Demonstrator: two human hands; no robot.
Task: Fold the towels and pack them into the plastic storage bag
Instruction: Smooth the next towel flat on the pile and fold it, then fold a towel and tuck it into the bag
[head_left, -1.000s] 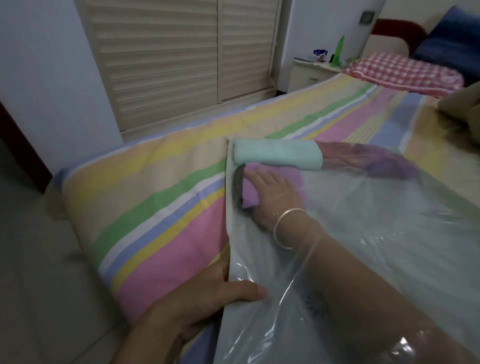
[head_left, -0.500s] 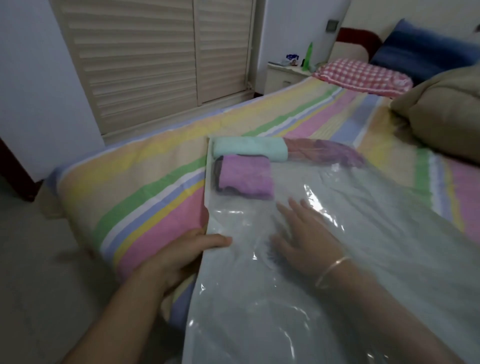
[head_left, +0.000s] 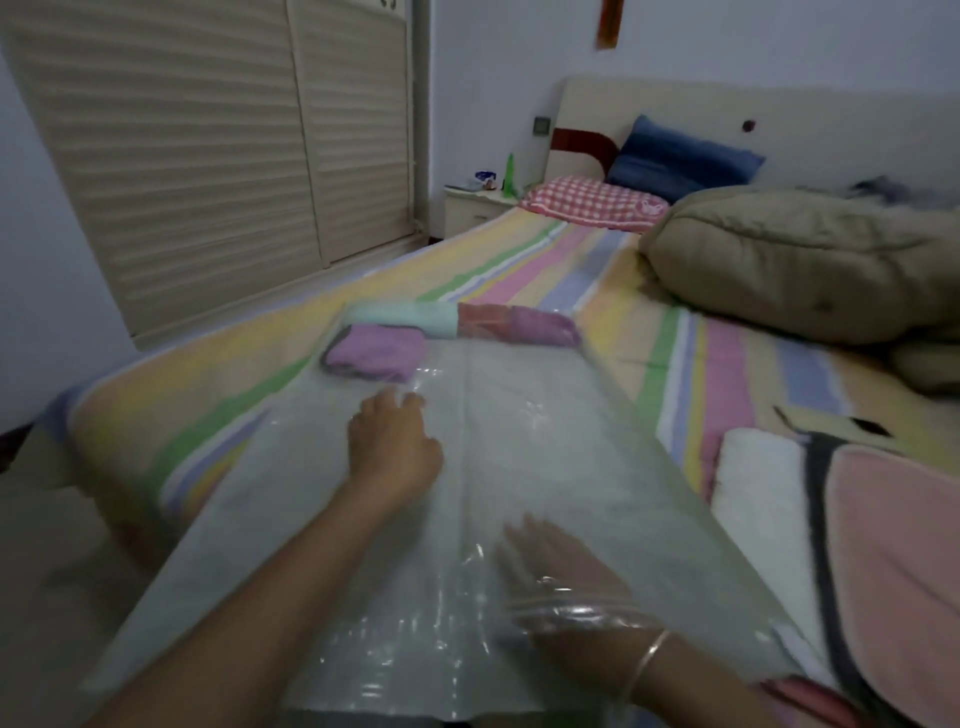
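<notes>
- I see the bag (head_left: 519, 467) lying flat on the striped bed (head_left: 218, 415), its far end toward the headboard.
- At that far end, inside the bag, sit a purple towel (head_left: 374, 356), a mint towel (head_left: 405, 317) just behind it, and a darker folded towel (head_left: 519, 327) to the right of the mint one.
- My left hand (head_left: 392, 441) rests on top of the bag, near the purple towel, fingers loosely bent and grasping nothing.
- My right hand (head_left: 566, 587) lies flat under the clear film at the near end, fingers straight, holding nothing; a bangle (head_left: 649, 660) is on that wrist.
- Right of the bag, touching its edge, lie a white towel (head_left: 753, 509) and a pink towel (head_left: 893, 561) with a dark border, both outside the bag.
- A tan quilt (head_left: 800, 265), a checked pillow (head_left: 592, 200) and a blue pillow (head_left: 680, 158) lie near the headboard.
</notes>
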